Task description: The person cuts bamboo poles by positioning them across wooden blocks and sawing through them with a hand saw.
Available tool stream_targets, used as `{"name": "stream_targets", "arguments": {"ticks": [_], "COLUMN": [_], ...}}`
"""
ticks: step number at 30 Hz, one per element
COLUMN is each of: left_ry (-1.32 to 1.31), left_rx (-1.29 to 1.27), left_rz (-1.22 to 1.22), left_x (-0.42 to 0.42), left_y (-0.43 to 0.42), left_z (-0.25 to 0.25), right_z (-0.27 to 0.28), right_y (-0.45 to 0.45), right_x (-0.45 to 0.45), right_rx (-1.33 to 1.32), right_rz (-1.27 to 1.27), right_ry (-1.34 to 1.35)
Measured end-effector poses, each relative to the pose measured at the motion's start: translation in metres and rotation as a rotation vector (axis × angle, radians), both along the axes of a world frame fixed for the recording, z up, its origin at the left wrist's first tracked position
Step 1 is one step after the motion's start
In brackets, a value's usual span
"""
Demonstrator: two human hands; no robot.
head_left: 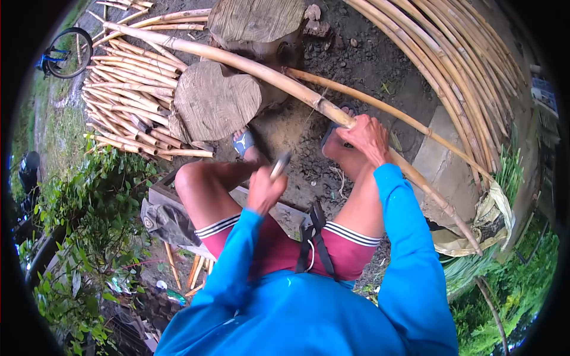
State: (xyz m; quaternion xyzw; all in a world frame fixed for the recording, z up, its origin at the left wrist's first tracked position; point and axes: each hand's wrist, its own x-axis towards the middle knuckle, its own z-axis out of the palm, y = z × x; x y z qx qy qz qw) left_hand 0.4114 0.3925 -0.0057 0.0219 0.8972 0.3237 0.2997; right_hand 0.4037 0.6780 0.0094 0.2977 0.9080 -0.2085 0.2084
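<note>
A long bamboo pole (249, 66) runs slantwise from the upper left, over the edge of a stump, to the lower right. My right hand (367, 140) is wrapped round it above my right knee. Between my knees, my left hand (265, 188) is closed on a short tool (280, 165) with a pale shaft and dark grey end. The tool is slightly blurred, and its exact kind cannot be made out. It is apart from the pole. A thinner bamboo pole (386, 108) lies on the ground beyond my right hand.
Two cut tree stumps (217, 101) stand ahead. Many short bamboo pieces (127, 89) are heaped at left, and long poles (451, 65) lie at upper right. A yellowish sack (475, 234) is at right. Leafy plants (89, 231) and a cap (172, 222) are at left.
</note>
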Motion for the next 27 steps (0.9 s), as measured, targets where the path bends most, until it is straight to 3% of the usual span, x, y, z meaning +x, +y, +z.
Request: {"name": "stream_targets", "arguments": {"ticks": [1,3,8,12,15,18,20,23,25,27], "left_ry": [0.04,0.08,0.041,0.02,-0.017,0.061,-0.04,0.006,0.041,0.039], "left_rx": [0.024,-0.037,0.109,-0.122,-0.06,0.051,0.057,-0.033,-0.003,0.059], "left_rz": [-0.065,-0.104,-0.07,-0.104,-0.111,-0.087,-0.041,-0.076,-0.105,-0.096], "left_x": [-0.025,-0.05,0.016,-0.047,-0.039,0.013,0.012,-0.049,-0.048,-0.014], "left_y": [0.026,0.055,-0.035,0.054,0.031,-0.034,-0.029,0.044,0.054,0.012], "left_z": [-0.019,-0.002,0.024,0.016,0.006,0.037,0.027,-0.004,0.017,0.029], "right_z": [-0.002,-0.006,-0.007,-0.008,-0.01,-0.01,-0.008,0.003,0.0,-0.002], "right_y": [0.002,0.002,0.007,0.002,0.004,0.006,0.004,0.003,0.001,0.007], "right_x": [-0.002,-0.003,-0.003,-0.003,0.003,-0.006,0.001,-0.005,0.001,-0.001], "right_rx": [-0.009,-0.022,0.004,-0.007,-0.026,-0.037,-0.024,-0.073,-0.065,-0.059], "right_rz": [0.004,-0.003,0.014,0.011,0.013,0.036,0.035,0.021,0.022,0.018], "right_ry": [-0.015,-0.002,-0.029,0.012,-0.006,-0.006,-0.048,-0.079,-0.089,-0.079]}}
